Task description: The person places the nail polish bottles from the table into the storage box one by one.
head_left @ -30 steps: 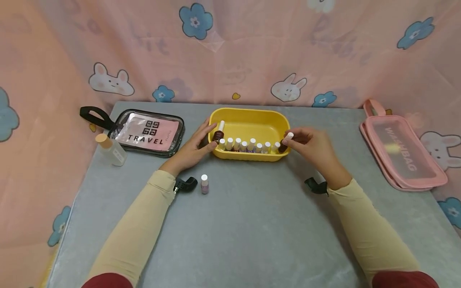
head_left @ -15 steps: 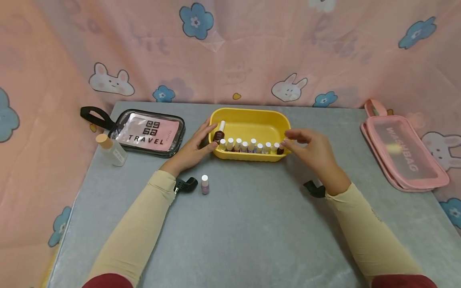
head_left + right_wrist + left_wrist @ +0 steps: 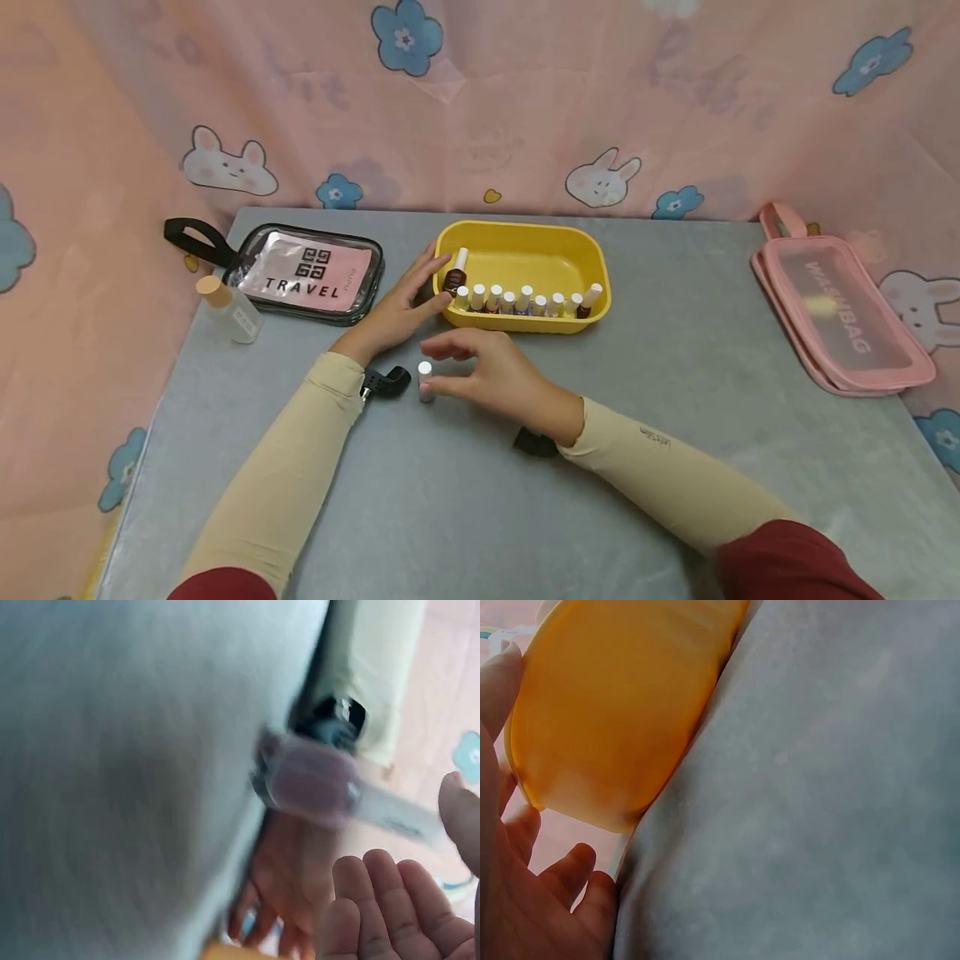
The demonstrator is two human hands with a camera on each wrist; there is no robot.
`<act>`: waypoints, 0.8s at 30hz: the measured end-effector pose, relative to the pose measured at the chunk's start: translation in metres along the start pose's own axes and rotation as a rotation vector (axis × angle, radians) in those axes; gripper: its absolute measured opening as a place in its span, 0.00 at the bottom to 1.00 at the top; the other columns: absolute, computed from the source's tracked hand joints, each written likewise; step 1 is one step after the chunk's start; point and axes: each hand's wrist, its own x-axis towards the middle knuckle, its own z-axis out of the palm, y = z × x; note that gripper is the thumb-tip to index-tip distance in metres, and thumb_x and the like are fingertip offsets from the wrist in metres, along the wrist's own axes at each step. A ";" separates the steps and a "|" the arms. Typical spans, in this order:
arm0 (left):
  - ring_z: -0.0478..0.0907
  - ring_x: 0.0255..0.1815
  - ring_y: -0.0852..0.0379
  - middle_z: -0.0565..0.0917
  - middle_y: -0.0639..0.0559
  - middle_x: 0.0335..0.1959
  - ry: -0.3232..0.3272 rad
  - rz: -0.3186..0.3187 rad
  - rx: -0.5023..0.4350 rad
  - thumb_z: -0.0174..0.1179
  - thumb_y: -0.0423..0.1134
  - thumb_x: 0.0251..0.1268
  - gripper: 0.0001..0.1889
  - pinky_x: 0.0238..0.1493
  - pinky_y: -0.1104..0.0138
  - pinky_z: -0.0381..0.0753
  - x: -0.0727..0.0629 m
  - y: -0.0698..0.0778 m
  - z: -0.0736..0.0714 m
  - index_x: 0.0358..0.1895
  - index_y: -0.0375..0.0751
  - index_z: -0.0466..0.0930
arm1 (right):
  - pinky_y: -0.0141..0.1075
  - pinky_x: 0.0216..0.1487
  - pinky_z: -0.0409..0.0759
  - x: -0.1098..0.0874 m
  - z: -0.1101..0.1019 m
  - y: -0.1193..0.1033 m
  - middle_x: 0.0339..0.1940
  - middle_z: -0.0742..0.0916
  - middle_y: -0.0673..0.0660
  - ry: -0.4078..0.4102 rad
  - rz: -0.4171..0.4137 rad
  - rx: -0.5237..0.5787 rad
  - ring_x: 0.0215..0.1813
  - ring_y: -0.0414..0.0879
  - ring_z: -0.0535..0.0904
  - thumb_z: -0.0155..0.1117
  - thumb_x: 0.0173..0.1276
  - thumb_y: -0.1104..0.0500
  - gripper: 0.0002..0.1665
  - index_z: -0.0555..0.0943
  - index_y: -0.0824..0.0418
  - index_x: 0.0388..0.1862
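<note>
A small nail polish bottle with a white cap and pale purple body stands on the grey table cloth. Around it, thumb and fingers spread apart, is my right hand; in the right wrist view a gap shows between the fingers and the blurred bottle. My left hand rests against the left end of a yellow tray, thumb at its rim and fingers loosely bent. Along the tray's front side stands a row of several white-capped nail polish bottles, with a dark one leaning at the right end.
Another dark bottle leans in the tray's left end. Left of the tray lie a clear travel pouch with black trim and a frosted bottle with a tan cap. A pink wash bag lies far right.
My right hand has let go of the dark bottle at the tray's right end and moved left and nearer to the small purple bottle. My left hand has stayed at the tray.
</note>
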 end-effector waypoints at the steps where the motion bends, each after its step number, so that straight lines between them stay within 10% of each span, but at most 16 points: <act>1: 0.34 0.87 0.53 0.38 0.51 0.89 -0.002 0.003 -0.004 0.55 0.64 0.80 0.41 0.83 0.43 0.38 0.001 0.000 0.001 0.87 0.52 0.55 | 0.38 0.58 0.84 0.001 0.004 0.001 0.52 0.92 0.50 -0.004 0.018 0.014 0.53 0.39 0.87 0.83 0.63 0.58 0.24 0.89 0.63 0.57; 8: 0.34 0.87 0.55 0.38 0.57 0.89 0.000 -0.007 -0.002 0.56 0.60 0.81 0.39 0.83 0.44 0.38 0.003 0.004 0.003 0.87 0.53 0.55 | 0.38 0.49 0.86 -0.003 -0.004 0.004 0.38 0.92 0.44 0.073 0.044 0.059 0.43 0.38 0.87 0.82 0.64 0.59 0.11 0.92 0.60 0.44; 17: 0.35 0.87 0.55 0.38 0.57 0.89 0.002 -0.009 0.007 0.56 0.57 0.83 0.37 0.83 0.45 0.40 0.002 0.003 0.001 0.87 0.53 0.55 | 0.35 0.49 0.86 -0.007 -0.119 0.002 0.45 0.92 0.54 0.339 0.116 0.112 0.44 0.48 0.88 0.77 0.71 0.61 0.15 0.89 0.65 0.53; 24: 0.34 0.88 0.52 0.38 0.53 0.89 0.001 -0.008 -0.005 0.57 0.48 0.84 0.36 0.83 0.43 0.41 -0.001 0.003 0.001 0.87 0.49 0.55 | 0.41 0.62 0.82 0.008 -0.167 0.048 0.42 0.93 0.57 0.285 0.343 0.085 0.51 0.49 0.89 0.75 0.73 0.49 0.19 0.87 0.59 0.54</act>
